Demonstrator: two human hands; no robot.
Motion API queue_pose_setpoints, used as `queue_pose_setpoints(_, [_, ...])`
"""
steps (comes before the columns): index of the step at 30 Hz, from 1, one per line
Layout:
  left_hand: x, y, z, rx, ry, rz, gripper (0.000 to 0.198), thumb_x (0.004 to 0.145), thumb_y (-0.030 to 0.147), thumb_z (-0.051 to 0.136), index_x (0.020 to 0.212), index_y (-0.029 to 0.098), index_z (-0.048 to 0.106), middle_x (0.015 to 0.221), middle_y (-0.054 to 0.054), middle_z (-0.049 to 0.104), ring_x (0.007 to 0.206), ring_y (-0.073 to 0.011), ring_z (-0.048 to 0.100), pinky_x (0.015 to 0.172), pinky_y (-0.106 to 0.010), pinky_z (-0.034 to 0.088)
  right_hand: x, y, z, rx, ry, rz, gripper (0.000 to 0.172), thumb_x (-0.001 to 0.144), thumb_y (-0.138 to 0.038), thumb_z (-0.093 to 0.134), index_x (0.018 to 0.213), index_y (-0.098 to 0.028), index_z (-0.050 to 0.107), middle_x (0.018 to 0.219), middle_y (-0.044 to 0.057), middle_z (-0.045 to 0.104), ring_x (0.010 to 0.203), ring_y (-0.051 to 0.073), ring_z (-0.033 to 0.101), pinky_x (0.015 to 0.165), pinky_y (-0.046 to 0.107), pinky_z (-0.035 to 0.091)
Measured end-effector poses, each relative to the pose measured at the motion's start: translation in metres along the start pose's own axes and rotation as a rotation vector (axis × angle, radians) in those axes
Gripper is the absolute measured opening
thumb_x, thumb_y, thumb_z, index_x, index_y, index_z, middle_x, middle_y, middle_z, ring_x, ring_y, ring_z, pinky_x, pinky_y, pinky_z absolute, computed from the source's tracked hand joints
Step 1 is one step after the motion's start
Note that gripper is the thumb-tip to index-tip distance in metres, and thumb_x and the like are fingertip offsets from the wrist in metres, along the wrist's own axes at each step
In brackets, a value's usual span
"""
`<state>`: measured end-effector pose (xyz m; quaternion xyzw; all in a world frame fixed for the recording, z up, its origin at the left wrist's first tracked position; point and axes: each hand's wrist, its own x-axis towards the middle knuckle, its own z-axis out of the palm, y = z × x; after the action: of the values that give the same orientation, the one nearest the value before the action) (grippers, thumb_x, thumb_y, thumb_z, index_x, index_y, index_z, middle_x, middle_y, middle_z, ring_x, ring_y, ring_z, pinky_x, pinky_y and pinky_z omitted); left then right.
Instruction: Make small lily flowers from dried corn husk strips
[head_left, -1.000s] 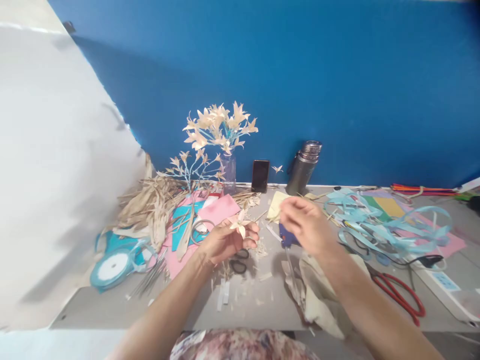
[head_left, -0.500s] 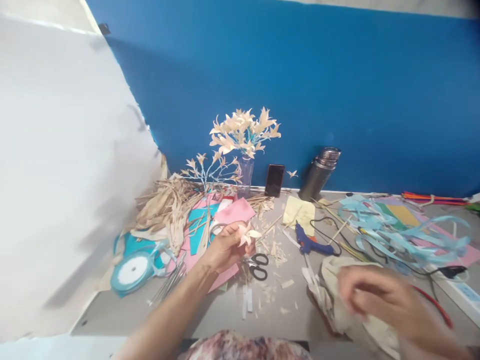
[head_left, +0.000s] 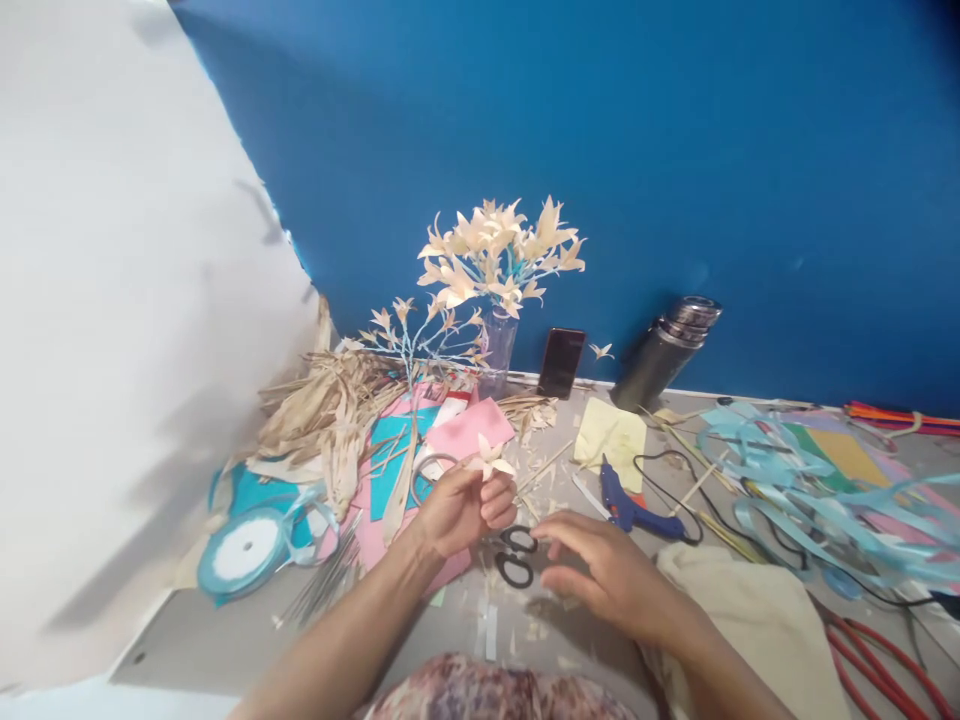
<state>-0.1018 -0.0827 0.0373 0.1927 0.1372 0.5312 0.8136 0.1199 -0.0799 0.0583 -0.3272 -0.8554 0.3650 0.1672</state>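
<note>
A small cream husk flower (head_left: 493, 462) is pinched between the thumb and fingers of my left hand (head_left: 466, 510), its pointed petals facing up. My right hand (head_left: 600, 575) hovers just right of the scissors (head_left: 515, 555), fingers apart with nothing visible in them. The black scissor handles lie on the table between both hands, their blades partly hidden. Behind stands a bouquet of similar flowers (head_left: 495, 250) in a clear vase (head_left: 496, 355). A smaller branch of flowers (head_left: 409, 340) rises to its left.
A blue glue gun (head_left: 637, 510) with a black cord lies to the right, near a cream cloth (head_left: 750, 620) and red-handled pliers (head_left: 885, 650). A flask (head_left: 664, 355) and phone (head_left: 561, 362) stand at the wall. Dried husks (head_left: 330, 400) and a ribbon spool (head_left: 244, 550) are left.
My right hand has moved left from over the cloth to beside the scissors. My left hand still holds the flower. The view has shifted slightly.
</note>
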Motion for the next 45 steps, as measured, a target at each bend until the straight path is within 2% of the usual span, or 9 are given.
queue_pose_setpoints(2, [0.003,-0.004,-0.006,-0.002,0.009,-0.001,0.03,0.077,0.027,0.074,0.063,0.015,0.051,0.054,0.005,0.04,0.044,-0.0056,0.035,0.046,-0.021,0.027,0.008,0.013,0.006,0.046,0.108,0.034,0.017,0.094,-0.032,0.056,0.089,-0.021,0.068,0.083,0.004,0.071,0.075,0.018,0.064,0.07,0.026,0.045])
queue_pose_setpoints(4, [0.005,-0.007,-0.009,0.003,0.008,0.015,0.028,0.078,0.024,0.073,0.064,0.015,0.051,0.053,0.005,0.041,0.044,-0.006,0.036,0.046,-0.021,0.026,0.013,0.026,0.012,0.123,0.18,0.062,0.027,0.097,-0.031,0.049,0.077,-0.021,0.064,0.068,0.001,0.066,0.065,0.016,0.061,0.065,0.025,0.044])
queue_pose_setpoints(8, [0.01,-0.01,-0.011,0.012,0.04,0.058,0.028,0.075,0.022,0.076,0.065,0.016,0.051,0.056,0.004,0.046,0.045,-0.0065,0.039,0.046,-0.022,0.027,0.015,0.041,0.029,0.19,0.288,0.108,0.029,0.098,-0.033,0.045,0.078,-0.021,0.062,0.058,-0.001,0.059,0.055,0.015,0.057,0.059,0.025,0.044])
queue_pose_setpoints(13, [0.014,-0.012,-0.014,0.141,0.144,0.11,0.028,0.076,0.03,0.078,0.069,0.016,0.055,0.058,0.001,0.055,0.047,-0.0102,0.047,0.05,-0.025,0.034,0.011,0.043,0.04,0.099,0.283,0.004,0.022,0.098,-0.029,0.049,0.087,-0.021,0.066,0.065,0.001,0.065,0.059,0.015,0.061,0.064,0.025,0.046])
queue_pose_setpoints(17, [0.015,-0.014,-0.017,0.245,0.208,0.103,0.021,0.074,0.027,0.079,0.079,0.014,0.062,0.057,0.0,0.058,0.046,-0.0111,0.049,0.05,-0.026,0.036,0.01,0.044,0.041,0.081,0.32,-0.014,0.02,0.098,-0.026,0.05,0.088,-0.021,0.066,0.067,0.001,0.066,0.06,0.014,0.061,0.064,0.024,0.046])
queue_pose_setpoints(25, [0.016,-0.017,-0.018,0.211,0.241,0.063,0.022,0.069,0.022,0.08,0.081,0.015,0.062,0.051,0.001,0.058,0.044,-0.0096,0.048,0.051,-0.024,0.035,0.01,0.047,0.041,0.036,0.334,-0.079,0.015,0.097,-0.02,0.051,0.091,-0.02,0.065,0.071,0.001,0.069,0.061,0.013,0.062,0.065,0.022,0.046])
queue_pose_setpoints(29, [0.017,-0.019,-0.02,0.25,0.277,0.094,0.021,0.067,0.018,0.079,0.077,0.015,0.061,0.049,0.002,0.058,0.043,-0.0092,0.048,0.051,-0.023,0.035,0.01,0.048,0.042,0.014,0.329,-0.094,0.016,0.097,-0.019,0.05,0.09,-0.019,0.065,0.072,0.002,0.069,0.062,0.013,0.062,0.065,0.022,0.045])
queue_pose_setpoints(37, [0.014,-0.019,-0.02,0.329,0.314,0.089,0.033,0.066,0.031,0.086,0.076,0.015,0.059,0.061,-0.001,0.067,0.043,-0.0088,0.053,0.047,-0.021,0.036,0.012,0.048,0.042,0.005,0.343,-0.073,0.017,0.097,-0.02,0.05,0.088,-0.019,0.065,0.074,0.003,0.069,0.066,0.014,0.063,0.066,0.023,0.045])
queue_pose_setpoints(45, [0.013,-0.029,-0.021,0.324,0.334,0.059,0.026,0.067,0.024,0.084,0.074,0.015,0.061,0.051,0.003,0.059,0.044,-0.0072,0.05,0.051,-0.02,0.036,0.014,0.05,0.042,0.005,0.356,-0.063,0.017,0.095,-0.019,0.051,0.087,-0.019,0.066,0.077,0.003,0.072,0.067,0.014,0.065,0.066,0.023,0.045])
